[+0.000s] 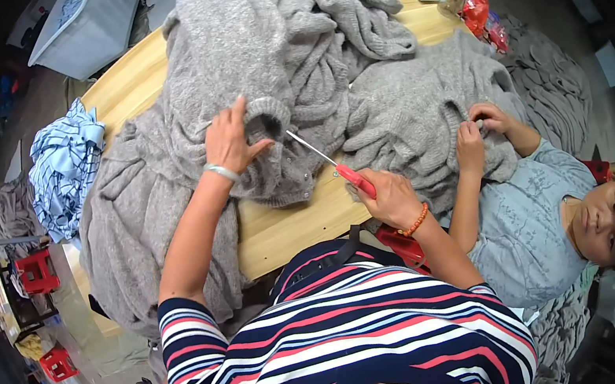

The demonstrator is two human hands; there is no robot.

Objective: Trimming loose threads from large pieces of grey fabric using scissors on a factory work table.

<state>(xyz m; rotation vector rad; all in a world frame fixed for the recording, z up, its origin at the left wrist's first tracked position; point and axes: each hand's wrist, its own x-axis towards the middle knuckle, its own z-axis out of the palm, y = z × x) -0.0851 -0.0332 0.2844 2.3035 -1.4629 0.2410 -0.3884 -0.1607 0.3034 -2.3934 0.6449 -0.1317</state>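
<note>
A grey knit sweater [222, 46] lies heaped in front of me, with a ribbed opening [264, 111] facing my hands. My left hand [232, 140] rests on the knit beside that opening, fingers stretched out and thumb apart. In my right hand [391, 195] is a red-handled tool [357, 180] with a long, thin metal shaft. Its tip reaches the edge of the opening. Whether the tip touches the yarn I cannot tell.
Wooden table [290, 234] under the heap. To the right, a co-worker's hands [477, 131] handle another grey knit piece [421, 103]. Blue striped cloth [69, 168] lies at the left edge. A white bin [89, 34] and red stools [37, 272] stand around.
</note>
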